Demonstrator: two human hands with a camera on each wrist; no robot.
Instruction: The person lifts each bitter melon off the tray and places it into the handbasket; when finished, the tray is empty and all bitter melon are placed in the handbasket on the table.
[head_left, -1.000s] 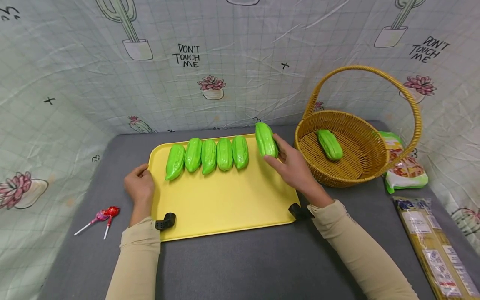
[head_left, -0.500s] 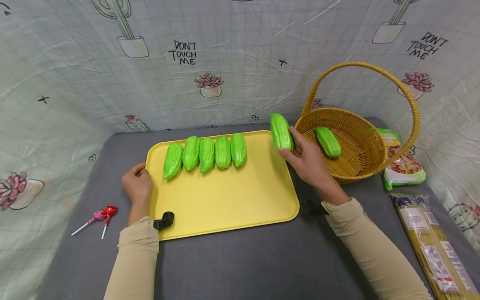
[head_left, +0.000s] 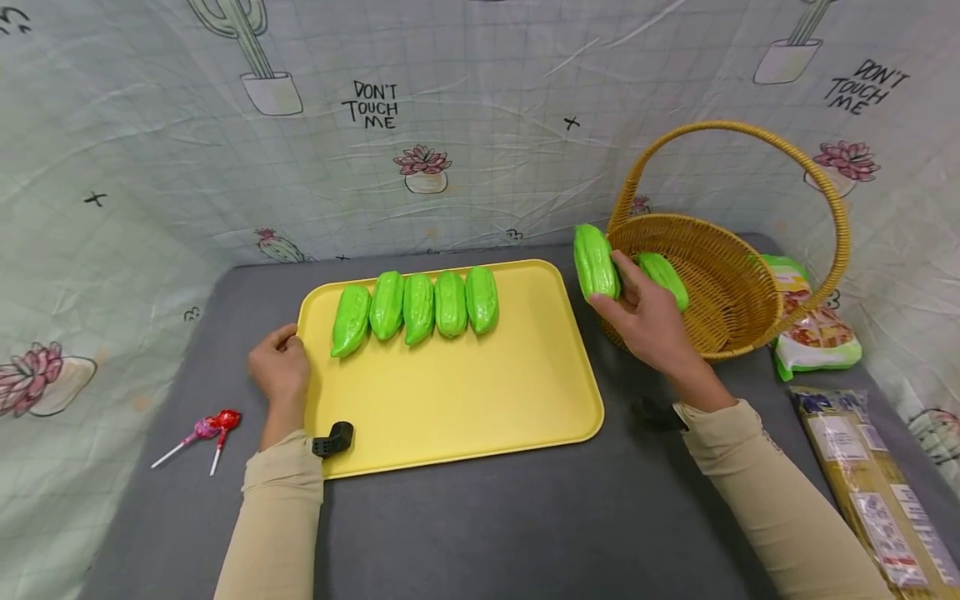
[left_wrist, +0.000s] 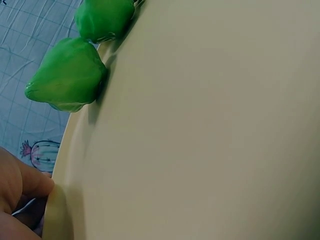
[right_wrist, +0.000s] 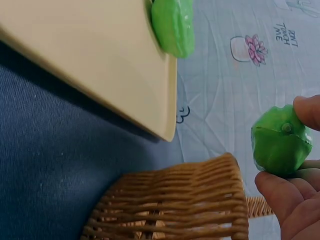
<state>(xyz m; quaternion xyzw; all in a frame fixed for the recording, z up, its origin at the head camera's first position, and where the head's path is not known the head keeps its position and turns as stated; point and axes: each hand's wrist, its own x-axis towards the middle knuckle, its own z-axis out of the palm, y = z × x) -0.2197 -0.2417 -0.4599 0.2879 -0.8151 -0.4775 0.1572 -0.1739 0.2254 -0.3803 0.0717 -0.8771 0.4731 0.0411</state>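
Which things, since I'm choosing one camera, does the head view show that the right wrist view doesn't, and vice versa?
Only the head view: the left hand, round red lollipop and round pink lollipop on white sticks, long clear-plastic packet, green-and-white plastic packet, and green ribbed vegetable inside the brown woven basket.
Only the right wrist view: the small round nub on the end of the held bright-green, ribbed vegetable.
Both: the right hand gripping it, the basket, the flat yellow tray and the pale, plant-printed cloth backdrop.

The head view was evenly bright, with small glints on the green vegetables [head_left: 418, 308], while the dimmer left wrist view showed the tray [left_wrist: 200, 125] darkening toward the lower right.
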